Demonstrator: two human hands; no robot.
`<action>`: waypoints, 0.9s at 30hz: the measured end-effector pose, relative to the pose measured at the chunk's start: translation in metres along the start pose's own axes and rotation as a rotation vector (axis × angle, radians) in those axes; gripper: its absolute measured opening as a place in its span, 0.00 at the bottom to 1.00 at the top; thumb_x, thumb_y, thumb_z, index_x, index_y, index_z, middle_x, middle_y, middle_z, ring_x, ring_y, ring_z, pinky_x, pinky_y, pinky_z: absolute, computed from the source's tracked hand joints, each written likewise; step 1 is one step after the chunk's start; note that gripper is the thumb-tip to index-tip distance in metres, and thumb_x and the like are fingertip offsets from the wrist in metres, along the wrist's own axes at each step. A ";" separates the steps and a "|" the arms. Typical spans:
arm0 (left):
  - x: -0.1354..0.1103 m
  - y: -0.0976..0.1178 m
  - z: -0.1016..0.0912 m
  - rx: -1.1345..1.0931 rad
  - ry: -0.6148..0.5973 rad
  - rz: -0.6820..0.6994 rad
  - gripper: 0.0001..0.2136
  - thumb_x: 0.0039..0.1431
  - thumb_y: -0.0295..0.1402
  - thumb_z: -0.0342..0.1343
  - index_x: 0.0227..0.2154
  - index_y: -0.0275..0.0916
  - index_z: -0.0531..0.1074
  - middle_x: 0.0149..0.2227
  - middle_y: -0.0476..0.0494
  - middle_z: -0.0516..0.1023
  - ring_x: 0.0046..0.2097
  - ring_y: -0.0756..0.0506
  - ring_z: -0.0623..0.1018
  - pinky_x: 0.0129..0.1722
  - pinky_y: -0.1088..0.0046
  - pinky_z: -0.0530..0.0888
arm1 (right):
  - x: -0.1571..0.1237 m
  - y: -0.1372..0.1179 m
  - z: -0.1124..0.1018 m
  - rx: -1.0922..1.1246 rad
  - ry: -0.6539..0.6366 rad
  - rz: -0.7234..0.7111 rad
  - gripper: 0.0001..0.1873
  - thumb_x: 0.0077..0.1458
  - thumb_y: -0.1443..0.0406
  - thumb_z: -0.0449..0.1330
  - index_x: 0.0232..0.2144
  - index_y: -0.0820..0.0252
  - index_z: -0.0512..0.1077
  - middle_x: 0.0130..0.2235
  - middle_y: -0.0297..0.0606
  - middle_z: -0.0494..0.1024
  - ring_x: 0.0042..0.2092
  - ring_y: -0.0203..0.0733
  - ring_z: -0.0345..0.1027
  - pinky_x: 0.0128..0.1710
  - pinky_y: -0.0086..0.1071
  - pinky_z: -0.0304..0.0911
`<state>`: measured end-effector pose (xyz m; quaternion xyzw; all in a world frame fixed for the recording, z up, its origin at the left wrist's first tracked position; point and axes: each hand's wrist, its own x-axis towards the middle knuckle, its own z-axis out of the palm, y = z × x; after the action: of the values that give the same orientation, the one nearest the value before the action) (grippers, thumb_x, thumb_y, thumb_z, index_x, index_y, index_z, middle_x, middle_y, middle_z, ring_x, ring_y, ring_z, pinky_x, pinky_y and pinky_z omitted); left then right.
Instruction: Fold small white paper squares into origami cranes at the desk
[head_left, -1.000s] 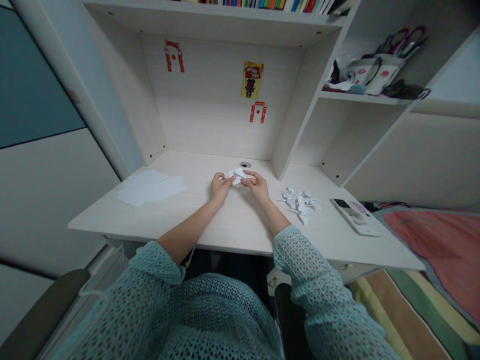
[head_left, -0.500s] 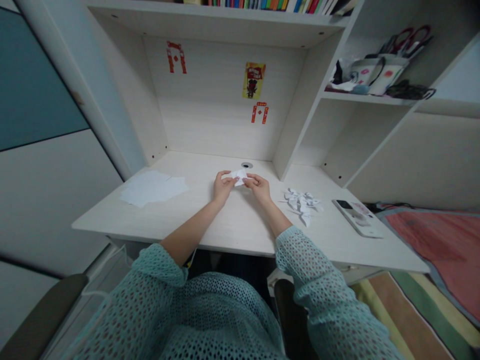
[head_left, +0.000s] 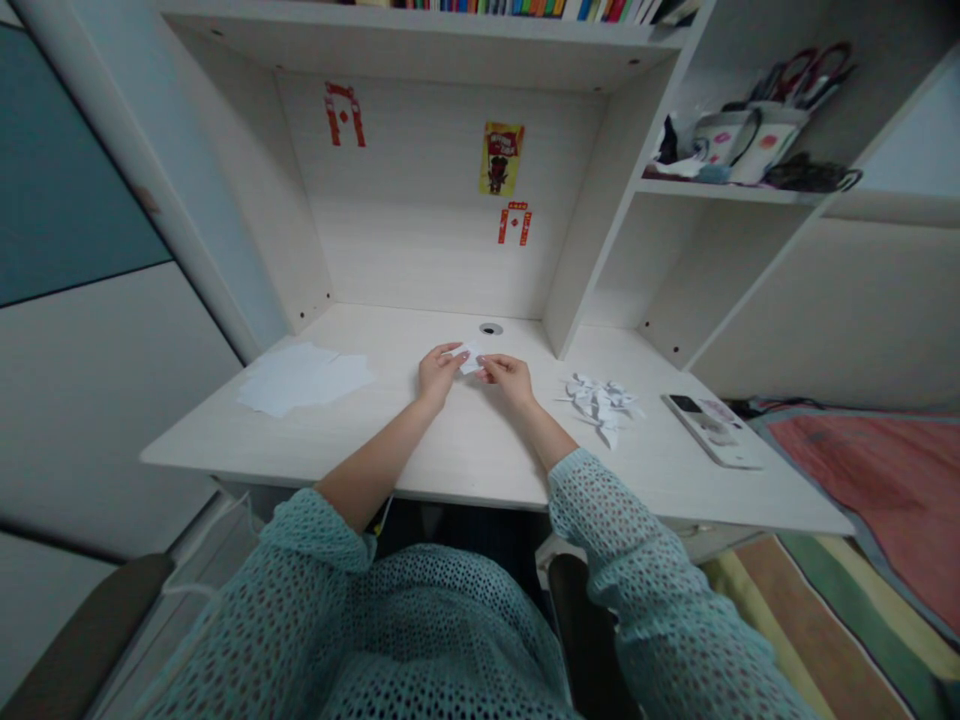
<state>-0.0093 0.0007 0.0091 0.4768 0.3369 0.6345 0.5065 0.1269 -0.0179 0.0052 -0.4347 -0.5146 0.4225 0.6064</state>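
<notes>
White paper piece [head_left: 470, 357], pinched by your left hand [head_left: 435, 375] and right hand [head_left: 511, 379] near the desk [head_left: 480, 455] back edge, might tear under uneven tugging.

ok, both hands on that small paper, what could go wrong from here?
1. The small white paper is pinched between the left hand and right hand; it could slip or crease crooked.
2. The folded pieces lie loose just right of the right hand; a sweep could scatter them.
</notes>
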 end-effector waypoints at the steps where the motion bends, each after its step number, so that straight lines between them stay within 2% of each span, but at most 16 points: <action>1: 0.000 -0.001 0.000 0.005 -0.006 0.009 0.19 0.38 0.37 0.65 0.35 0.35 0.71 0.29 0.44 0.77 0.30 0.49 0.75 0.35 0.72 0.70 | 0.000 0.000 0.000 0.019 0.003 0.017 0.21 0.38 0.51 0.64 0.28 0.63 0.75 0.23 0.38 0.77 0.24 0.36 0.69 0.29 0.31 0.67; 5: 0.001 -0.003 0.000 0.080 -0.018 0.058 0.15 0.39 0.36 0.64 0.33 0.36 0.72 0.31 0.44 0.76 0.33 0.48 0.75 0.38 0.71 0.70 | -0.001 -0.002 0.000 0.097 0.032 0.008 0.21 0.37 0.52 0.65 0.29 0.62 0.75 0.27 0.40 0.78 0.27 0.38 0.71 0.33 0.33 0.68; 9: 0.000 -0.001 -0.002 0.123 0.011 0.097 0.19 0.39 0.32 0.65 0.38 0.39 0.72 0.37 0.42 0.76 0.37 0.47 0.76 0.42 0.69 0.70 | -0.001 -0.005 -0.003 0.037 0.062 -0.075 0.20 0.36 0.53 0.66 0.30 0.61 0.75 0.30 0.40 0.79 0.31 0.39 0.72 0.37 0.34 0.67; 13: -0.001 0.004 -0.003 0.129 -0.025 0.109 0.20 0.41 0.29 0.63 0.42 0.41 0.72 0.33 0.44 0.76 0.36 0.47 0.76 0.41 0.69 0.70 | -0.001 -0.009 -0.006 -0.038 0.077 -0.140 0.20 0.33 0.55 0.68 0.30 0.61 0.76 0.33 0.41 0.79 0.34 0.41 0.72 0.39 0.36 0.67; 19: -0.003 0.006 -0.001 0.202 -0.117 0.149 0.10 0.42 0.28 0.61 0.31 0.39 0.77 0.32 0.45 0.77 0.33 0.49 0.75 0.38 0.73 0.70 | 0.004 -0.005 -0.011 -0.038 0.039 -0.173 0.18 0.34 0.57 0.68 0.29 0.60 0.76 0.33 0.41 0.79 0.35 0.42 0.73 0.41 0.37 0.67; 27: -0.009 0.016 0.008 0.093 -0.137 0.069 0.09 0.38 0.30 0.65 0.27 0.37 0.77 0.31 0.43 0.78 0.33 0.47 0.76 0.39 0.69 0.71 | 0.005 -0.008 -0.015 -0.053 0.059 -0.217 0.16 0.36 0.56 0.67 0.29 0.60 0.76 0.34 0.40 0.79 0.36 0.42 0.73 0.43 0.38 0.67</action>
<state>-0.0063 -0.0125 0.0238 0.5533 0.3138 0.6014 0.4835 0.1426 -0.0162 0.0124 -0.4047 -0.5516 0.3275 0.6517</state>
